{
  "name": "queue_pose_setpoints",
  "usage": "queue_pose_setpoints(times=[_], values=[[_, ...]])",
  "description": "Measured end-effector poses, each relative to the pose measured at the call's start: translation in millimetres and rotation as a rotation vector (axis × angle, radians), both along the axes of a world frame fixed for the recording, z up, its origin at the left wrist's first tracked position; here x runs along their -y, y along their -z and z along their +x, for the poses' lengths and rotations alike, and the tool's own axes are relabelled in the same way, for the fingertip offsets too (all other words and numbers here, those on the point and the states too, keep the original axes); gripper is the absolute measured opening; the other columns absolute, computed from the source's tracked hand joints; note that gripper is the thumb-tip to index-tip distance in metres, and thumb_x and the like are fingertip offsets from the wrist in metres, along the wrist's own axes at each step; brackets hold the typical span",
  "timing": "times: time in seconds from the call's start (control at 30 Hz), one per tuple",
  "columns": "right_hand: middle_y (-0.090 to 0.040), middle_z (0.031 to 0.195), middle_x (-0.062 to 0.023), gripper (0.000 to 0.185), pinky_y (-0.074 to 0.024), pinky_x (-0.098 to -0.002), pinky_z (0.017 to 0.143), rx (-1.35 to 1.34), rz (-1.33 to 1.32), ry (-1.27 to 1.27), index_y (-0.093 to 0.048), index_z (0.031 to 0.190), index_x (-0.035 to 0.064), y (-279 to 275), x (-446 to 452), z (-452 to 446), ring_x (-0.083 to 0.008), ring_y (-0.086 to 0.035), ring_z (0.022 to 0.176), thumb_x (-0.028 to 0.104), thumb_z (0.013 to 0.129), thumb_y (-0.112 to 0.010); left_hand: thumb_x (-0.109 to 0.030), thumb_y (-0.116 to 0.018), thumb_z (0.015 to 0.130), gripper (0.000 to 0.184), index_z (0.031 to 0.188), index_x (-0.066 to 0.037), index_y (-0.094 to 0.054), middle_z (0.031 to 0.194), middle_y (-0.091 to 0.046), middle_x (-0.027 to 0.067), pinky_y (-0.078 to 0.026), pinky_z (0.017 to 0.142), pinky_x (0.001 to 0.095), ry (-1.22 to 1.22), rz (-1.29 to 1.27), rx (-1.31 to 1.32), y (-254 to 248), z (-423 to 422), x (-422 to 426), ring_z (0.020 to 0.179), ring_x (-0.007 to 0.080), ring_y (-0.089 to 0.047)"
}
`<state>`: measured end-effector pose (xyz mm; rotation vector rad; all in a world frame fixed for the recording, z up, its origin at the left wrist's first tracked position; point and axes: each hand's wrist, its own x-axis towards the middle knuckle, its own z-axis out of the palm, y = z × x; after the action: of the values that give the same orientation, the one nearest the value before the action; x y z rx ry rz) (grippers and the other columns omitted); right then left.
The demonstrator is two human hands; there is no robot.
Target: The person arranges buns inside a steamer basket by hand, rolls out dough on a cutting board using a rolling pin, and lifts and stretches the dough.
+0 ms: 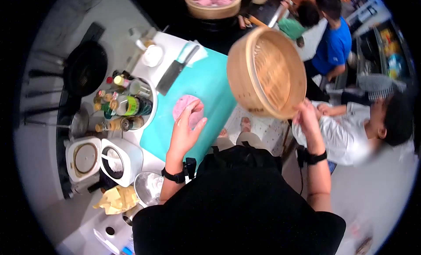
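Bamboo steamer is tilted beyond the fingers of right hand, which grip its rim and should hold it firmly, while left hand curves half-open over pink dough.

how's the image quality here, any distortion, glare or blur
Head view: strong fisheye, the round image fading to black at the corners and the left wall bowing; pale highlights inside the bamboo steamer; the black shirt so dark that folds barely show; a soft smear by the person in the white shirt, and small bottle labels too soft to read.
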<state>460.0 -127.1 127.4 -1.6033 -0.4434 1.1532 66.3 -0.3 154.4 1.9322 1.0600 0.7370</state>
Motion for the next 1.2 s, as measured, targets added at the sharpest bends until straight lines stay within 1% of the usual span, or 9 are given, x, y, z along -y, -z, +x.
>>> queue_pose_setpoints(times=[0.2,0.27,0.47,0.67,0.7,0.93,0.97,1.1,1.2], values=[[-0.065,0.068,-0.0075,0.032,-0.0456,-0.0245,0.040,0.269,0.226,-0.110,-0.050,0.121,0.0028,-73,-265,21,-0.0135,-0.060,0.046,0.025,0.100,-0.059,-0.010,-0.072,0.090,0.053,0.139,-0.004,-0.052,0.123,-0.068,0.0184,-0.048,0.102,0.0399,-0.346,-0.035,0.005,-2,-37,-2,0.117,0.0313,-0.066],[-0.068,0.074,-0.0113,0.040,-0.0485,-0.0253,0.043,0.297,0.332,-0.155,-0.047,0.118,-0.0011,-69,-345,25,-0.0159,-0.065,0.051,0.022,0.091,-0.065,-0.011,-0.071,0.091,0.053,0.139,-0.004,-0.052,0.123,-0.068,0.0183,-0.048,0.103,0.0403,-0.460,-0.060,0.035,-4,-40,-1,0.117,0.0303,-0.065],[-0.069,0.068,-0.0152,0.033,-0.0515,-0.0286,0.044,0.255,0.239,-0.232,-0.061,0.097,-0.0052,-34,-506,26,-0.0199,-0.067,0.052,0.026,0.090,-0.066,-0.010,-0.071,0.091,0.053,0.140,-0.004,-0.051,0.123,-0.068,0.0167,-0.046,0.105,0.0418,-0.820,-0.086,0.034,-10,-29,11,0.119,0.0295,-0.064],[-0.069,0.070,-0.0161,0.040,-0.0532,-0.0310,0.044,0.350,0.220,-0.151,-0.054,0.110,-0.0053,1,-530,39,-0.0242,-0.068,0.052,0.024,0.089,-0.069,-0.010,-0.070,0.092,0.052,0.140,-0.005,-0.051,0.122,-0.069,0.0174,-0.047,0.105,0.0418,-0.925,-0.130,-0.023,-6,-15,6,0.117,0.0306,-0.065],[-0.068,0.068,-0.0122,0.034,-0.0521,-0.0301,0.047,0.338,0.209,-0.135,-0.058,0.108,0.0018,0,-527,41,-0.0210,-0.067,0.054,0.029,0.090,-0.068,-0.010,-0.070,0.092,0.052,0.140,-0.005,-0.051,0.122,-0.069,0.0174,-0.047,0.105,0.0418,-0.925,-0.138,-0.030,-6,-12,5,0.117,0.0306,-0.065],[-0.070,0.071,-0.0171,0.035,-0.0546,-0.0306,0.047,0.344,0.236,-0.180,-0.055,0.109,0.0002,-2,-518,35,-0.0234,-0.069,0.054,0.029,0.093,-0.067,-0.011,-0.070,0.092,0.051,0.140,-0.005,-0.052,0.121,-0.070,0.0178,-0.048,0.103,0.0422,-0.884,-0.130,-0.067,-2,-7,-17,0.116,0.0310,-0.065],[-0.070,0.070,-0.0187,0.040,-0.0548,-0.0317,0.044,0.295,0.256,-0.262,-0.050,0.114,-0.0048,2,-518,40,-0.0250,-0.070,0.052,0.022,0.091,-0.067,-0.012,-0.070,0.092,0.051,0.139,-0.005,-0.052,0.121,-0.070,0.0175,-0.048,0.103,0.0419,-0.871,-0.124,-0.072,-1,-7,-20,0.116,0.0309,-0.065],[-0.069,0.070,-0.0186,0.043,-0.0545,-0.0318,0.043,0.373,0.337,-0.252,-0.048,0.115,-0.0045,-4,-519,30,-0.0252,-0.069,0.051,0.026,0.092,-0.070,-0.012,-0.070,0.093,0.050,0.139,-0.004,-0.052,0.121,-0.069,0.0167,-0.049,0.102,0.0415,-0.842,-0.130,-0.058,7,-9,-25,0.116,0.0306,-0.066],[-0.070,0.073,-0.0206,0.047,-0.0539,-0.0313,0.043,0.294,0.291,-0.180,-0.046,0.115,-0.0041,-8,-514,21,-0.0259,-0.069,0.052,0.028,0.093,-0.072,-0.009,-0.068,0.094,0.049,0.140,-0.005,-0.053,0.123,-0.068,0.0143,-0.048,0.104,0.0409,-0.791,-0.119,-0.056,7,-10,-28,0.117,0.0258,-0.064]])
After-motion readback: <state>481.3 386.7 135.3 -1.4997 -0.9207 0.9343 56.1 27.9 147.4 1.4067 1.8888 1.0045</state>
